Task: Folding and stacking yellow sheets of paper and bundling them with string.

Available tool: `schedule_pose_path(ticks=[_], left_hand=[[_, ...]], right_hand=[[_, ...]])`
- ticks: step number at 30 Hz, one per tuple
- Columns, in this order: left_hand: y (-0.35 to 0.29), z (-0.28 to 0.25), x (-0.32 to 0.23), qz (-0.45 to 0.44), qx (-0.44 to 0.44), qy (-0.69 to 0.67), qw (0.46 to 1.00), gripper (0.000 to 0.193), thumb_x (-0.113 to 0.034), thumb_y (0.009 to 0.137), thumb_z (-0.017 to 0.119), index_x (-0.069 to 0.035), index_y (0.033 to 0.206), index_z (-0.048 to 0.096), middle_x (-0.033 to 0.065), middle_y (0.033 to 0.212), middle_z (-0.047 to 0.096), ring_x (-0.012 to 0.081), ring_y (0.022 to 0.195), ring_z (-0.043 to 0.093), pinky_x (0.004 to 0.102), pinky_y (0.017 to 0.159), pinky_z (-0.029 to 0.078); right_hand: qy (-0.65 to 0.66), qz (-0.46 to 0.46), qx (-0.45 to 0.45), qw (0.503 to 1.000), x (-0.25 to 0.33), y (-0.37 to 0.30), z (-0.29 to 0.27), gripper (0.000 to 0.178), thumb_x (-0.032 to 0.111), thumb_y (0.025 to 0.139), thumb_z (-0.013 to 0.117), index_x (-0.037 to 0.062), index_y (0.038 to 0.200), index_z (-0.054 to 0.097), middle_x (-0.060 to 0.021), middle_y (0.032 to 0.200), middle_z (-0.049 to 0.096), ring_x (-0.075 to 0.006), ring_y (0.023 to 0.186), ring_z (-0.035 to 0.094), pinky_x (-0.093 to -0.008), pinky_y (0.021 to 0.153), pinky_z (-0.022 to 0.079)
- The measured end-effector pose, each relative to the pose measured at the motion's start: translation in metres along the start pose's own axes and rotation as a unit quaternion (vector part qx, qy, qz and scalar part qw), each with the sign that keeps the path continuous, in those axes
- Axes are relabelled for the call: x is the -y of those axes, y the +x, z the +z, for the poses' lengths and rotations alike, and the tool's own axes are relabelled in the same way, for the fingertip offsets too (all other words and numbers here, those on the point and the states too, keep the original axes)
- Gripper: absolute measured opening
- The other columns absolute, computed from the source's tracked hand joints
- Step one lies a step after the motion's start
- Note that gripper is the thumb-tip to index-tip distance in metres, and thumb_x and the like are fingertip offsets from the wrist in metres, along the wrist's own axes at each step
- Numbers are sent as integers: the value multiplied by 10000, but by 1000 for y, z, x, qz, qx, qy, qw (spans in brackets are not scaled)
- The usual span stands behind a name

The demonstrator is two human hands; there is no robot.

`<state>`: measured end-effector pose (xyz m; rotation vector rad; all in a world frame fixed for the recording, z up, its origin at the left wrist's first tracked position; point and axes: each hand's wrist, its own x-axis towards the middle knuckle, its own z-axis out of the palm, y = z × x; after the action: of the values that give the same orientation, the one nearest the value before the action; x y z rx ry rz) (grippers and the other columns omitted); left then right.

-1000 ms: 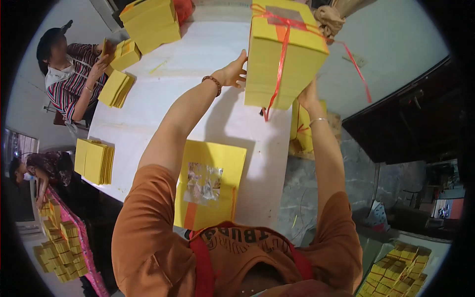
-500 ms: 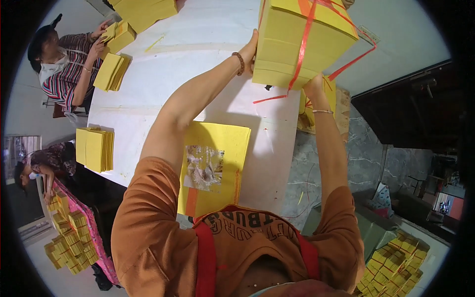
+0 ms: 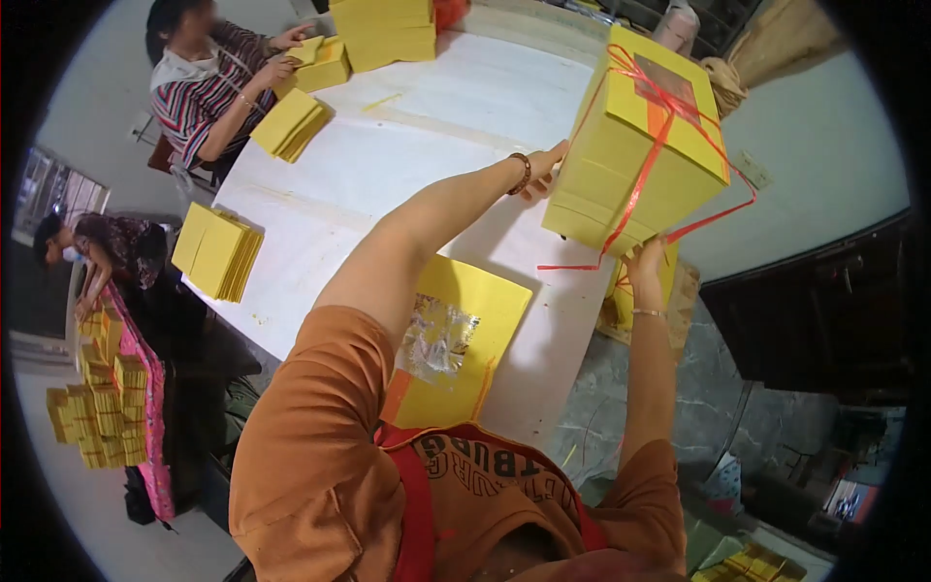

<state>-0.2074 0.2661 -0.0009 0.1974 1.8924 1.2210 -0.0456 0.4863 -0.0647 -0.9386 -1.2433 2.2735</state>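
A tall bundle of yellow paper, tied with red plastic string, stands at the table's far right corner. My left hand is at its left side, fingers apart and stretched toward it; whether they all touch is hard to tell. Under the bundle's near right lower edge my right hand grips, fingers partly hidden. A loose string end hangs past the near face. Close to my body lies a yellow paper stack with a worn silvery print on top, partly covered by my left arm.
The white table carries yellow stacks at its left edge and far left. A co-worker handles paper there. Another person bends over piled yellow bundles. More bundled paper sits low beyond the table's right edge.
The view has shifted, so the bundle and table appear lower and more to the right. My left hand's fingers have spread and loosened from the bundle's side. My right hand stays at its lower edge.
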Motion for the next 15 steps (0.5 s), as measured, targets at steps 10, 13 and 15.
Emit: schedule_pose_path(ticks=[10, 13, 15], left_hand=[[-150, -110, 28, 117, -44, -156, 980, 642, -644, 877, 377, -164, 1295, 462, 66, 1138, 598, 203, 1000, 592, 375, 826, 458], [-209, -112, 58, 160, -99, -198, 962, 609, -590, 919, 342, -112, 1279, 451, 78, 1129, 601, 192, 986, 602, 347, 816, 473], [-236, -102, 82, 178, -96, -203, 958, 601, -583, 927, 331, -111, 1278, 455, 65, 1113, 604, 169, 967, 599, 329, 805, 473]], right_hand=[[132, -514, 213, 820, 158, -240, 25, 277, 111, 908, 525, 64, 1180, 495, -39, 956, 538, -159, 844, 459, -346, 756, 364], [67, -450, 493, 741, 176, -338, 74, 175, 145, 881, 557, 292, 971, 590, 110, 851, 504, -79, 846, 359, -303, 730, 273], [78, -418, 497, 757, 165, -363, 73, 162, 152, 885, 548, 293, 950, 593, 114, 818, 490, -71, 811, 361, -292, 723, 274]])
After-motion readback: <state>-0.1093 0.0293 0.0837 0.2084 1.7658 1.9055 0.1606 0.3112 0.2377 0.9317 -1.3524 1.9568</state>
